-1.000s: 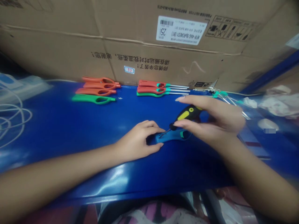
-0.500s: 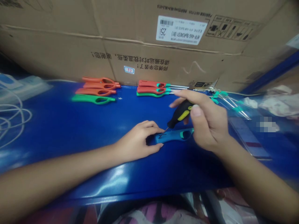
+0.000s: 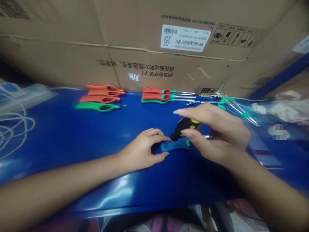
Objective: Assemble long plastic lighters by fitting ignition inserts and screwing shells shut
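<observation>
My left hand (image 3: 142,151) is curled round the near end of a blue plastic lighter handle (image 3: 175,145) that lies on the blue table (image 3: 72,138), pinning it down. My right hand (image 3: 217,132) grips a black and yellow screwdriver (image 3: 184,126), thumb and fingers wrapped round its handle. The screwdriver's tip points down-left onto the blue handle, close to my left fingertips. A thin metal rod (image 3: 209,137) sticks out to the right of the blue handle, behind my right hand.
Orange and green handle shells (image 3: 100,96) lie at the back left, assembled red and green lighters (image 3: 166,95) beside them. Loose teal-tipped rods (image 3: 238,108) lie at the right. A large cardboard box (image 3: 154,45) walls the back. White cables (image 3: 14,125) coil at left.
My right hand has turned the screwdriver, fingers shifting round its handle, and the tool now sits lower and steeper on the blue handle. My left hand has stayed put.
</observation>
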A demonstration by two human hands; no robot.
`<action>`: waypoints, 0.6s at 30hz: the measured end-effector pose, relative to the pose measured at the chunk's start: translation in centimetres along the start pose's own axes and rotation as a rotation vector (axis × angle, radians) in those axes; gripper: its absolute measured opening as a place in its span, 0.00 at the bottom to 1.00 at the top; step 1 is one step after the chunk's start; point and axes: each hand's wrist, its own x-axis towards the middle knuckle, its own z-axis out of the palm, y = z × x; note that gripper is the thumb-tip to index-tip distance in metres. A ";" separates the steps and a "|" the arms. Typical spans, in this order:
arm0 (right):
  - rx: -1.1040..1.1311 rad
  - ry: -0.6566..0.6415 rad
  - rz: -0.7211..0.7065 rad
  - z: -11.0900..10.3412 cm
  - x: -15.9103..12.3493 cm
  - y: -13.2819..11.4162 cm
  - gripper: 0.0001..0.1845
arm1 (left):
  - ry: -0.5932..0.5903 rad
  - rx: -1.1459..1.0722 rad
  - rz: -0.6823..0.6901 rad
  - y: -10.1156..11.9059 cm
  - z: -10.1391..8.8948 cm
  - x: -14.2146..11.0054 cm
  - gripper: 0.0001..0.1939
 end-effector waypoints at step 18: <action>0.091 -0.024 0.042 0.6 0.1 0.3 0.17 | 0.003 -0.004 -0.008 -0.1 0.1 0.0 0.16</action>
